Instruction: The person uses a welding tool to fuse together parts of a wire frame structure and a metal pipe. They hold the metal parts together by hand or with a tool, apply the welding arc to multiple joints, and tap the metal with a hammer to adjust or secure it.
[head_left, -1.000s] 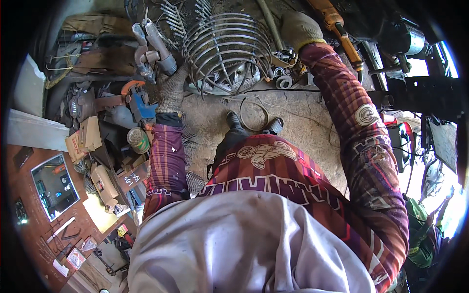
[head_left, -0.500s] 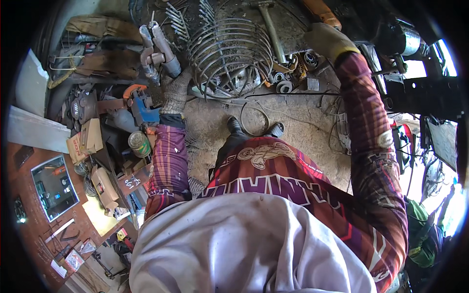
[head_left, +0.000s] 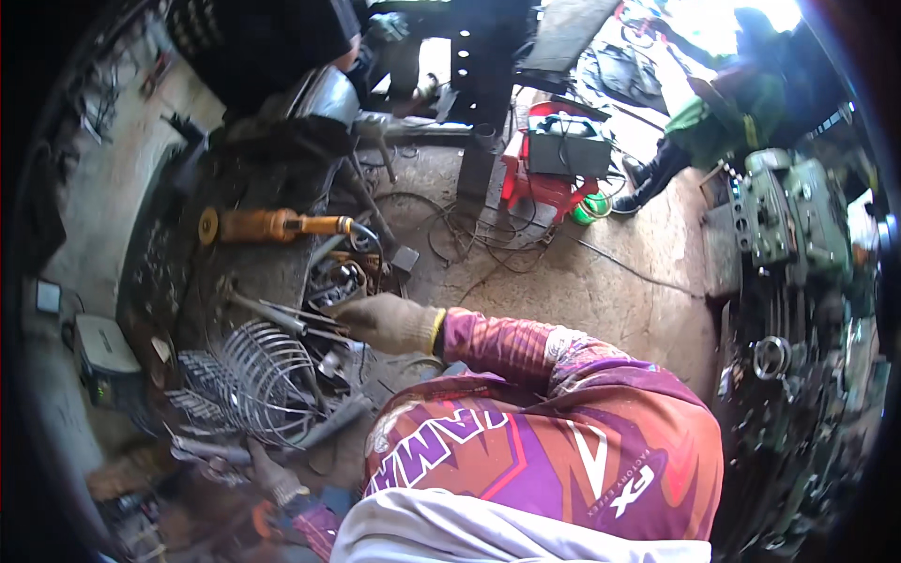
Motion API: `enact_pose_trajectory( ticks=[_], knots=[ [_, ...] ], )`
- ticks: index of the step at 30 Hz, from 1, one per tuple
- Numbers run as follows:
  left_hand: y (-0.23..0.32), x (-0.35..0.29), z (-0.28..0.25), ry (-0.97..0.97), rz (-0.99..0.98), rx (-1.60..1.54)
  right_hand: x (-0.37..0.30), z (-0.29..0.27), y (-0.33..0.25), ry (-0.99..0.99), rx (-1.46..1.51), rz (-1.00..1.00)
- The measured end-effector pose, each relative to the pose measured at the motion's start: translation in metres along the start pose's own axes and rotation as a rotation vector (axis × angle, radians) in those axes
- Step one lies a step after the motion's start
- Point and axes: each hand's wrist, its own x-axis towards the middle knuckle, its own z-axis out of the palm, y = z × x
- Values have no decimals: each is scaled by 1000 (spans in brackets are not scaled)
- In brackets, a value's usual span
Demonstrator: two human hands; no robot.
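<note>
My right hand [head_left: 389,324], in a worn tan work glove with a yellow cuff, is closed beside the round wire frame. Thin metal rods [head_left: 324,330] stick out from its fingers toward the bench. The hammer [head_left: 267,310] lies just past the rods. Low on the left, my gloved left hand [head_left: 274,474] is blurred and closed around a grey metal piece with pipe-like arms [head_left: 211,450]. Between the hands sits the wire frame of curved rings [head_left: 267,375], with a row of coil-like metal rods [head_left: 202,385] at its left.
An orange angle grinder [head_left: 272,227] lies on the dark bench. Cables [head_left: 441,235] trail over the floor toward a red stand [head_left: 554,192] bearing a grey box [head_left: 568,155]. A person in green [head_left: 741,113] is at the upper right, near a green machine [head_left: 798,211].
My view has swung right, bringing the red stand and green machine in. My right hand has moved from near the grinder to the wire frame and now has thin rods in it.
</note>
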Motion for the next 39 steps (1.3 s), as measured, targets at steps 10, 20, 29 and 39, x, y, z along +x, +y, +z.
enact_pose_trajectory(
  ticks=[10, 20, 29, 39],
  knots=[
    [43, -23, 8, 62, -92, -327, -60, 34, -55, 23, 18, 11],
    [63, -93, 22, -533, -300, -735, -53, 40, -98, -250, -21, -171],
    [290, -131, 107, -177, 374, -396, -18, -7, -62, -312, 255, -284],
    [302, -180, 186, -154, 176, -223, 3, -75, -17, -553, 434, -370]
  ],
)
